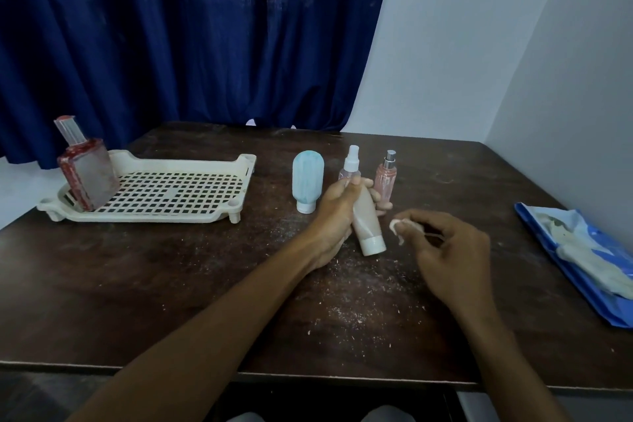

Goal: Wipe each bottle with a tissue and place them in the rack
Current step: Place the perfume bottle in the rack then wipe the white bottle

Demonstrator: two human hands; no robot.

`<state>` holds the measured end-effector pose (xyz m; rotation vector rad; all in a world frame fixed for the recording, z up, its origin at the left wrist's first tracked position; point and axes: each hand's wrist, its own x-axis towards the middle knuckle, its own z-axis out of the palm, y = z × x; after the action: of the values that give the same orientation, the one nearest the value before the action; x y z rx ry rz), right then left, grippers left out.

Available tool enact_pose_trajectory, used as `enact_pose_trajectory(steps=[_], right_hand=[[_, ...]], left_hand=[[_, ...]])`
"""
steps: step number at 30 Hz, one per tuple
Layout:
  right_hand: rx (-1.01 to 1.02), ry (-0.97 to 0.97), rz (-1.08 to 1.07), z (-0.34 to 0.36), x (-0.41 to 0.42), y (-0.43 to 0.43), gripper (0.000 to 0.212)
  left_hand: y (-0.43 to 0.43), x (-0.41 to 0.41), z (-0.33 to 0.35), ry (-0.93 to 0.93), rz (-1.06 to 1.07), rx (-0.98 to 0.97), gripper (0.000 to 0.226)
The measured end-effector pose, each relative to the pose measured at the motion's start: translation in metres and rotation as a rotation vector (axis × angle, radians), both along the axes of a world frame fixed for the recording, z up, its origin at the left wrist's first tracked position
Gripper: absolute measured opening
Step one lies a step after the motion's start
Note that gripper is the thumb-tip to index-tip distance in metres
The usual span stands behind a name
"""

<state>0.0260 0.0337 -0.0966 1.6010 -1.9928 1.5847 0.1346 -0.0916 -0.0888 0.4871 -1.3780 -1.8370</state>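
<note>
Head view shows the left hand (337, 216) wrapped round a beige bottle (366, 219), held tilted over the table (171, 284) with its white cap toward the person. The right hand (452, 250) pinches a small wad of tissue (395, 226) just beside the cap, apparently not touching it. One red bottle (87, 171) leans in the rack (137, 216). The blue bottle (306, 178), clear spray bottle (351, 164) and pink spray bottle (386, 178) stand just behind the left hand. Likely risks: the tiny wad shreds and leaves lint, or the left fingers knock a spray bottle over while turning the beige one.
</note>
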Motion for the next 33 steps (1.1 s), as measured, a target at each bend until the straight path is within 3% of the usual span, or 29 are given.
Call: enact_pose_trajectory(steps=[11, 19, 25, 29, 33], right_hand=[[0.022, 0.037, 0.014, -0.005, 0.005, -0.005, 0.013], [-0.117, -0.120, -0.033, 0.007, 0.003, -0.013, 0.011], [-0.205, -0.144, -0.025, 0.014, 0.008, -0.013, 0.012], [-0.193, -0.123, -0.014, 0.008, 0.012, -0.007, 0.014], [-0.190, -0.050, -0.017, 0.008, 0.013, -0.003, 0.016]], left_hand=[[-0.001, 0.004, 0.002, 0.040, -0.105, 0.016, 0.036], [0.003, 0.006, 0.004, 0.051, -0.222, -0.052, 0.031], [0.000, 0.006, 0.004, 0.062, -0.139, -0.191, 0.034], [0.000, 0.005, -0.001, 0.097, -0.149, -0.181, 0.020], [0.004, 0.003, -0.003, 0.066, -0.152, -0.204, 0.021]])
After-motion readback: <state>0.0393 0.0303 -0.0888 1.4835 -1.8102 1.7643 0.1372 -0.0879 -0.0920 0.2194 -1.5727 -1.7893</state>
